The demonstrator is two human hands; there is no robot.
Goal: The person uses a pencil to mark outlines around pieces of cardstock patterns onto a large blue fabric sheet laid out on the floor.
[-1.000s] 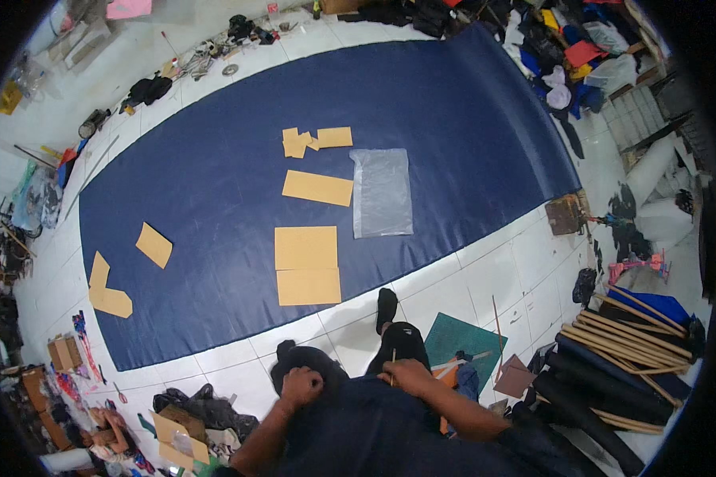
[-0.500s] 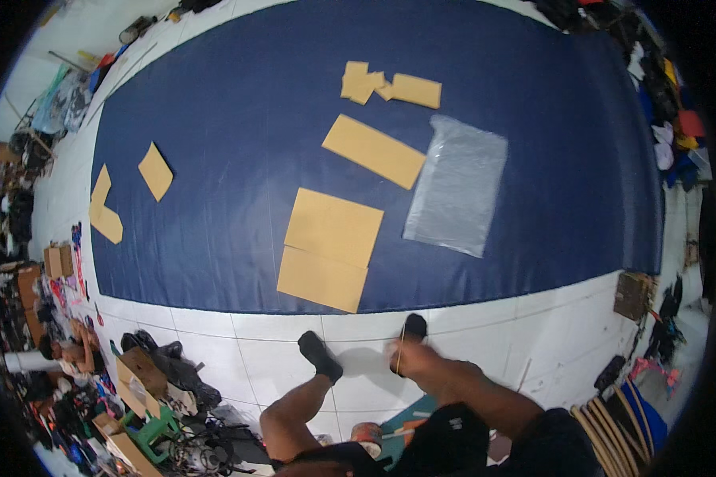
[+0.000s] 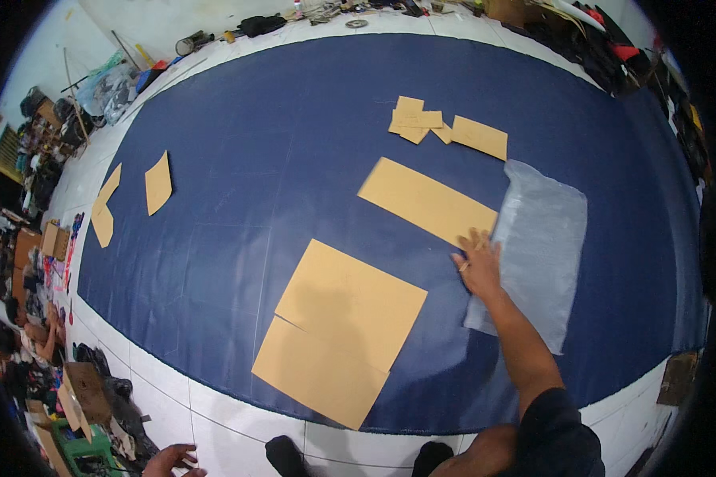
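My right hand [image 3: 479, 266] reaches far forward over the dark blue sheet [image 3: 223, 262], fingers spread. Its fingertips touch the lower right corner of a long tan card piece [image 3: 426, 203], beside a clear plastic sheet [image 3: 541, 254]. Something small and yellowish shows at its thumb side, too small to name. Low at the left edge of the floor, my left hand [image 3: 171, 461] hangs with fingers loosely bent and apart, holding nothing visible. Nearer me lie a large tan card piece [image 3: 354, 282] and another tan card piece [image 3: 322, 370], edges meeting or overlapping.
Several small tan card pieces [image 3: 416, 119] lie overlapped at the far side, next to a rectangular card piece [image 3: 480, 137]. Farther left are a diamond-shaped piece [image 3: 158, 184] and an angled piece [image 3: 103, 211]. Boxes [image 3: 87, 393] and a green stool [image 3: 87, 445] crowd the lower left, near another person [image 3: 44, 334].
My right hand has gone from beside my foot to the long card piece, fingers now spread. My left hand has come into view. The view has shifted forward over the blue sheet.
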